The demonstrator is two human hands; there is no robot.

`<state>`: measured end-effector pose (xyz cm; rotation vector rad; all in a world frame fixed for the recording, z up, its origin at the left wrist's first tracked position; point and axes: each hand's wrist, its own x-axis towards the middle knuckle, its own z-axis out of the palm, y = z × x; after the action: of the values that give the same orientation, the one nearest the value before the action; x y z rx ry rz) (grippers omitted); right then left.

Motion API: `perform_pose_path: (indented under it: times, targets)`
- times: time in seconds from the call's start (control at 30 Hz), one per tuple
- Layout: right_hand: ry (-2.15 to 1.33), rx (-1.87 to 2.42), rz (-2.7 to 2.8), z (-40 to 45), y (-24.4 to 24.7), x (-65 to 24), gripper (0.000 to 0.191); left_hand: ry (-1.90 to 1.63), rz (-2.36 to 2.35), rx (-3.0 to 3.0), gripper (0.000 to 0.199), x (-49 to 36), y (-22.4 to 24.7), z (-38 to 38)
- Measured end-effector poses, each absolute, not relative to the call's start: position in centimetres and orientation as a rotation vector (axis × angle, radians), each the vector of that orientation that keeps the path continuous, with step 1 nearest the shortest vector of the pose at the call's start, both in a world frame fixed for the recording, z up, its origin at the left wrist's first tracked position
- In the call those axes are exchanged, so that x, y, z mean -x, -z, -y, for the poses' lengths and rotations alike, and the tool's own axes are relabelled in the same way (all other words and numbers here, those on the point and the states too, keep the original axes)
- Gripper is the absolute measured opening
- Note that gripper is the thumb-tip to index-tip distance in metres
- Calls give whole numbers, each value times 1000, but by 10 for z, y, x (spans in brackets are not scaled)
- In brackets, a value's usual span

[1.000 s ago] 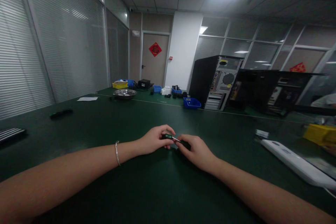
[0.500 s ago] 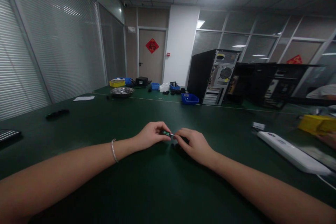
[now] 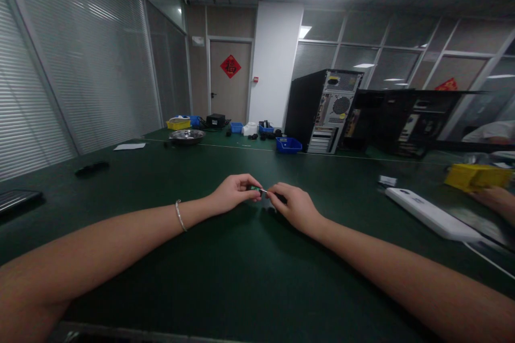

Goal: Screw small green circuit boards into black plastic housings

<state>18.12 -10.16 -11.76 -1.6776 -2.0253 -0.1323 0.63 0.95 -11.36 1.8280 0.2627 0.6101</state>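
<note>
My left hand is closed in a pinch on a small green circuit board, just above the table's middle. The fingers cover part of the board. Close by on the right, my right hand has its thumb and fingertips pinched together. A thin pale sliver spans the short gap between the board and the right fingertips. It is too small to tell what it is, or whether it belongs to the board.
On the green table, a white power strip lies right, near a yellow bin and another person's hand. A computer tower, blue bin and metal bowl stand at the back; a dark object lies left.
The camera's view has tilted slightly, so both hands and the table appear a little higher, and the table's near edge shows. The board is more covered by my left fingers; both pinches stay.
</note>
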Motion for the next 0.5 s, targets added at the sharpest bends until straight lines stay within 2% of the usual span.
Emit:
perform_pose_path:
  times: [0.5]
  targets:
    - [88, 1650, 2016, 98, 121, -183, 22, -584, -218, -1785, 25, -8, 124, -17]
